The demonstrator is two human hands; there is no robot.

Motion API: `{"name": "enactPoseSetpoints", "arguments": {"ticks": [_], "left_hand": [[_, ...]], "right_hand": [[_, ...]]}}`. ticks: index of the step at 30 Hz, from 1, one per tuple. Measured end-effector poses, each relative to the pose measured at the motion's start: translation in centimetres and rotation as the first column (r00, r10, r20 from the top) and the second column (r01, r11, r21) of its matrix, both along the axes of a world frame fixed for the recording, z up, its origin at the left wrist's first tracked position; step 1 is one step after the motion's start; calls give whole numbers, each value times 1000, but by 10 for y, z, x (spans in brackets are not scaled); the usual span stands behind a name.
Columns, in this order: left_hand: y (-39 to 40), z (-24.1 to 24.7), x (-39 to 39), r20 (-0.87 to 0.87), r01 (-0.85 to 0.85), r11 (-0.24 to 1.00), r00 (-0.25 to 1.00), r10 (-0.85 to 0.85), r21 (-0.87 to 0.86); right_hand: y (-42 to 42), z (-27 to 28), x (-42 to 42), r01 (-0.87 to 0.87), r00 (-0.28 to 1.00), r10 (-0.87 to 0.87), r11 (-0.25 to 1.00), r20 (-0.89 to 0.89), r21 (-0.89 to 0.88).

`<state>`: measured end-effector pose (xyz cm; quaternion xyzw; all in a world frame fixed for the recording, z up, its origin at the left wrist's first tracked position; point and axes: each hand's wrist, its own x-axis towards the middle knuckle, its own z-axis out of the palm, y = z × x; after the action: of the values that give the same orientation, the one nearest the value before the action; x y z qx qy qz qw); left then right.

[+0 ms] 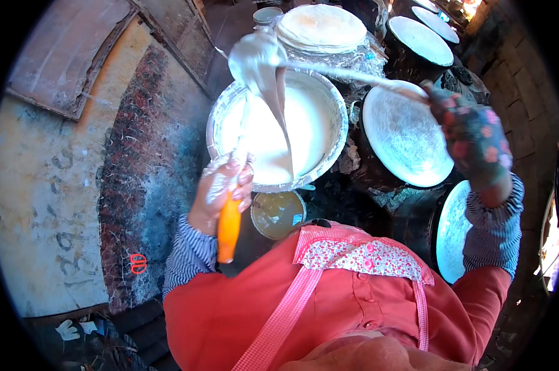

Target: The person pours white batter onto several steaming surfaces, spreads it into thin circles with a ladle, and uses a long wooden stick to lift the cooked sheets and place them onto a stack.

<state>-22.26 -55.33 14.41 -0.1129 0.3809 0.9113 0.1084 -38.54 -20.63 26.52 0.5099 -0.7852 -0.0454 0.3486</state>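
Note:
My left hand (226,190), smeared with white batter, grips the orange handle (229,227) of a tool whose far part reaches over the basin and is hard to make out. In a floral glove, my right hand (472,134) holds the long handle of a metal ladle (256,58). The ladle's bowl is tilted above the left back part of a wide basin (339,139). A sheet of pale batter (279,106) runs down from it towards the white batter in the basin. The right hand is a little blurred.
Behind the basin lies a stack of thin round flatbreads (323,28) on plastic. Round griddles (407,134) on dark drums line the right side, one (455,232) close to my right sleeve. A small bucket of liquid (279,213) stands below the basin. A stained wall panel (84,185) is at left.

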Motion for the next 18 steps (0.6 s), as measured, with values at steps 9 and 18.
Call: {"name": "enactPoseSetpoints", "arguments": {"ticks": [9, 18], "left_hand": [[6, -205, 2, 383, 372, 591, 917, -112, -716], [-17, -222, -44, 594, 491, -355, 747, -299, -795]], "right_hand": [[-44, -116, 2, 246, 680, -567, 774, 465, 584], [-96, -196, -22, -25, 723, -513, 650, 463, 759]]}}
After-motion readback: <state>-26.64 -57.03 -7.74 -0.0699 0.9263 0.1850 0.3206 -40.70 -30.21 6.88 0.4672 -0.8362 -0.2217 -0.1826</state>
